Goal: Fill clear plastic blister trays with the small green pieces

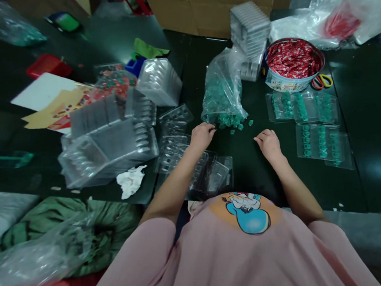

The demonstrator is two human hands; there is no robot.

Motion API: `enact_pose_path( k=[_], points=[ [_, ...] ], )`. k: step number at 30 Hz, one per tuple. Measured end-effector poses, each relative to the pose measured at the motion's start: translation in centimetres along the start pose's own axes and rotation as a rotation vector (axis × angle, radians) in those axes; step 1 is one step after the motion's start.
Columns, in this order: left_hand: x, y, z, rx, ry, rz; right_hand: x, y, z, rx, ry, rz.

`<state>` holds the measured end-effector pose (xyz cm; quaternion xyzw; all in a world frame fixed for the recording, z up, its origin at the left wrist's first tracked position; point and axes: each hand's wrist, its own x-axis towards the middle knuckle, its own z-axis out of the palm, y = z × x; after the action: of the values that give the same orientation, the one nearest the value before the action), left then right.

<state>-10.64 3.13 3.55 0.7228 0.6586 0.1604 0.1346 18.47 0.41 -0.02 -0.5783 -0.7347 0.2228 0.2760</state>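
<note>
A clear plastic bag point(222, 84) lies on the dark table with its mouth toward me, and small green translucent pieces point(229, 120) spill out of it. My left hand point(202, 135) is beside the bag's left corner, its fingers closed in a pinch; what they hold, if anything, is too small to make out. To the right of the spilled pieces, my right hand point(269, 145) rests low over the table, fingers curled together, their contents hidden. Clear moulded trays point(174, 149) lie under and beside my left forearm. Further right, filled trays point(320, 142) carry rows of green pieces.
Stacks of clear plastic trays point(107, 146) stand at the left, near a crumpled white tissue point(130, 182). A round tin point(292, 80) of red wrappers and a pair of scissors point(321, 81) sit at the right. A cardboard box point(212, 7) closes off the back.
</note>
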Motion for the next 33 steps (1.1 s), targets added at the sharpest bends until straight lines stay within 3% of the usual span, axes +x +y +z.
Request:
enact_pose_path(
  k=[2,6,8,11,14,17,20,23,25,28,33],
  points=[
    [-1.1,-0.5,-1.6,-0.087,-0.062,-0.022,0.3,-1.0,0.8,0.026,-0.041,-0.045],
    [-3.5,-1.3,-3.8,-0.229,-0.279,-0.020,-0.4,-4.9,3.2,0.302,-0.211,-0.128],
    [-4.3,-1.4,-3.8,-0.216,-0.300,-0.029,-0.9,-7.4,5.0,0.356,-0.301,-0.136],
    [-4.7,-1.4,-3.1,-0.220,-0.290,-0.042,-1.0,-10.5,7.8,0.260,-0.346,-0.135],
    [-4.6,-1.4,-2.5,-0.276,-0.246,-0.041,-0.5,-11.5,9.2,0.256,-0.325,-0.100],
    [-4.4,-1.4,-2.3,-0.320,-0.168,-0.040,0.6,-9.4,8.3,0.398,-0.272,0.012],
    [-3.9,-1.0,-2.1,-0.343,-0.130,-0.024,1.6,-4.6,5.2,0.506,-0.262,0.157],
    [-3.0,-0.1,-1.0,-0.348,-0.142,0.033,1.7,0.3,1.4,0.324,-0.232,0.199],
    [-2.2,0.9,0.1,-0.326,-0.153,0.074,1.4,2.3,-0.4,0.131,-0.200,0.195],
    [-1.1,2.6,1.9,-0.245,-0.164,0.118,1.7,3.1,-1.3,-0.018,-0.170,0.107],
    [-0.3,5.4,3.6,-0.208,-0.173,0.181,5.5,2.2,0.6,-0.009,-0.024,-0.022]
  ],
)
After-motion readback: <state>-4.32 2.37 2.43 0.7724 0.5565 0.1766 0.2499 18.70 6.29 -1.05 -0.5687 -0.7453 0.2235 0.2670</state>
